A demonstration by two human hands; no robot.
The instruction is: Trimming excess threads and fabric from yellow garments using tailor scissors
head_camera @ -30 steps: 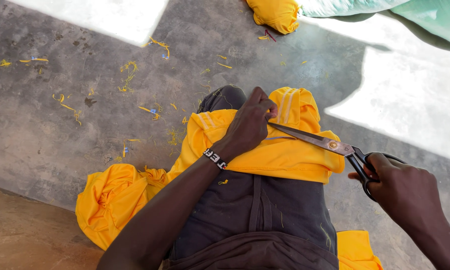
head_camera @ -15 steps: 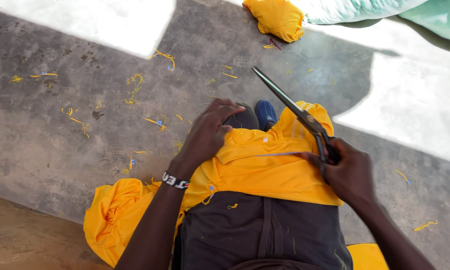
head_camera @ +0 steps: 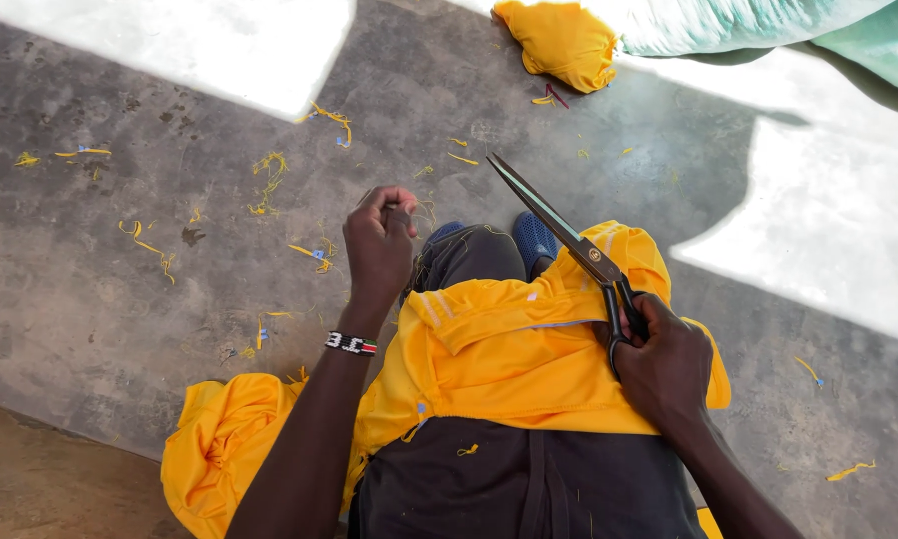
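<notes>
A yellow garment [head_camera: 509, 349] lies across my lap, over dark trousers [head_camera: 529, 484]. My right hand [head_camera: 664, 364] rests on the garment's right side and grips large dark scissors [head_camera: 569, 235]. Their closed blades point up and to the left, past my knee. My left hand [head_camera: 379, 245] is raised just left of the knee, off the cloth. Its fingertips are pinched together on what looks like a thin thread [head_camera: 421, 210]. A beaded wristband [head_camera: 351, 344] circles that wrist.
More of the yellow cloth [head_camera: 224, 454] bunches on the floor at lower left. Another yellow bundle [head_camera: 559, 40] lies at the top, beside teal fabric [head_camera: 768, 20]. Yellow thread scraps [head_camera: 269, 180] litter the grey concrete floor [head_camera: 120, 279]. Blue shoes [head_camera: 534, 240] show beyond my knee.
My left hand has lifted off the garment and moved left with its fingers pinched. The scissors have swung from lying across the cloth to pointing up-left, held nearer my lap.
</notes>
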